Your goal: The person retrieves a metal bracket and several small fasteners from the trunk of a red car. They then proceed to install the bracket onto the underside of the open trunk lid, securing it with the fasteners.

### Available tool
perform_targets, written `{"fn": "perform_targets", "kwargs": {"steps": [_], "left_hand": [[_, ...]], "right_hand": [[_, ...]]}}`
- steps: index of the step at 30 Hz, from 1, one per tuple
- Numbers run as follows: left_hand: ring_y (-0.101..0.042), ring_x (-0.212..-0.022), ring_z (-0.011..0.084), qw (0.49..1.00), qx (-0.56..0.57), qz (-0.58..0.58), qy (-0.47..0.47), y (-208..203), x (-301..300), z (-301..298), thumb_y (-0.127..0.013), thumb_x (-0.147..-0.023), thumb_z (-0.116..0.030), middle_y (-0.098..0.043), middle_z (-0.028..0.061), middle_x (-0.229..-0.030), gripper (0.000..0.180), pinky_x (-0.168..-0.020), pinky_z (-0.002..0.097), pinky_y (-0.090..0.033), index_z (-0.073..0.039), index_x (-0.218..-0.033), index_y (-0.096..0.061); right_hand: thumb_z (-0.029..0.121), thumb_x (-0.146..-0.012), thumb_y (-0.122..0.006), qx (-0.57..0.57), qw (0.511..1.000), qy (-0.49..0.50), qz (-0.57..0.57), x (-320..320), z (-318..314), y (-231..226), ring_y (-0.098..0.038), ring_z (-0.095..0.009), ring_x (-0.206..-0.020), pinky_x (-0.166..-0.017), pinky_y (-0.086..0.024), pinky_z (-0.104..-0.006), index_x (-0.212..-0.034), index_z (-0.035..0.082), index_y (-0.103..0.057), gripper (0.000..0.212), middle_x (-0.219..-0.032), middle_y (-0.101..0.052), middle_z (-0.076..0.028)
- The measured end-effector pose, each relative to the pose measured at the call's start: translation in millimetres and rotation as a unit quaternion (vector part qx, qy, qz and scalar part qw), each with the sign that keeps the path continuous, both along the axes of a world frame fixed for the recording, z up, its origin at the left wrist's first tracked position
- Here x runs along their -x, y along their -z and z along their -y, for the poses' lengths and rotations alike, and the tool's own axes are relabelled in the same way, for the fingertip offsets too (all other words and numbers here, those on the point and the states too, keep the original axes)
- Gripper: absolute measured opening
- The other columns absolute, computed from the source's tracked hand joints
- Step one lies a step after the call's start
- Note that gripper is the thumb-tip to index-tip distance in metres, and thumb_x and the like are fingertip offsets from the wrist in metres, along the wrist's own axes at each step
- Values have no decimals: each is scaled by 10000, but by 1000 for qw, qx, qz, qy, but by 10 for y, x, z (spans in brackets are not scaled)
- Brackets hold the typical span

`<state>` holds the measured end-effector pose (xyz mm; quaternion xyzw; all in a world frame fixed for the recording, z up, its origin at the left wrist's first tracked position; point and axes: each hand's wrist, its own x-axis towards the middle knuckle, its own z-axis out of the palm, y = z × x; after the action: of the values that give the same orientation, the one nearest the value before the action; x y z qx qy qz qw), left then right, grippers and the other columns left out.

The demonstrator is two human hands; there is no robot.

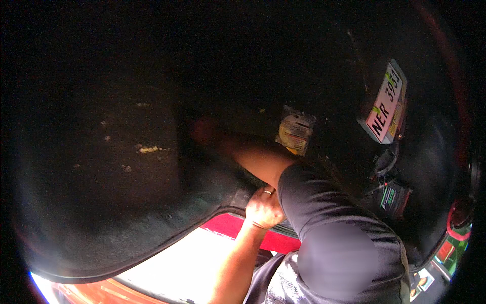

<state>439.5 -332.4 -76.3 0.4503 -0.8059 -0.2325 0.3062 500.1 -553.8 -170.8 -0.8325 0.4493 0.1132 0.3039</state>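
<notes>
My left hand (264,209), with a ring on one finger, is closed at the lined rim of a dark car trunk (192,202). Its fingers are partly covered by my right arm, so what they hold does not show. My right arm, in a dark grey sleeve (329,197), crosses over it and reaches far left into the trunk. At its end my right hand (205,129) is a dim reddish blur, fingers lost in shadow. A flat clear packet with a round yellowish piece (296,129) lies beyond the forearm.
A licence plate (386,104) leans at the right of the trunk. Below it lie a black strap-like item (387,161) and a dark box with green print (393,199). Pale crumbs (149,150) dot the left lining. Red bodywork (225,224) edges the opening.
</notes>
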Motion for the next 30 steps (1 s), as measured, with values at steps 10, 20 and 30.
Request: {"fn": "perform_targets", "kwargs": {"steps": [10, 20, 30], "left_hand": [[-627, -763, 217, 996, 55, 62, -21, -59, 83, 7, -746, -738, -254, -612, 6, -768, 125, -621, 355, -538, -185, -760, -644], [-642, -706, 296, 995, 32, 90, 1, -50, 101, 17, -768, -812, -215, -638, 67, -779, 148, -655, 411, -548, -139, -779, -645], [-640, -678, 308, 980, -75, 96, -159, 82, 8, -27, -540, -1059, -259, -650, 185, -798, 366, -580, 391, -459, -35, -772, -576]], "right_hand": [[439, -1040, -557, -53, 997, 46, -43, 1943, -470, -10, -668, -352, -1160, -981, -516, -492, -1392, 152, -619, 458, -1225, -711, -160], [324, -987, -604, -344, 483, 647, 479, 3696, -1802, -675, -461, -114, -647, -543, -338, -262, -1030, 151, -638, 181, -900, -623, -7], [319, -1033, -662, 210, 758, 617, -34, 4832, -4346, -1307, -501, -182, -663, -662, -458, -324, -891, -11, -649, 359, -715, -571, -93]]}}
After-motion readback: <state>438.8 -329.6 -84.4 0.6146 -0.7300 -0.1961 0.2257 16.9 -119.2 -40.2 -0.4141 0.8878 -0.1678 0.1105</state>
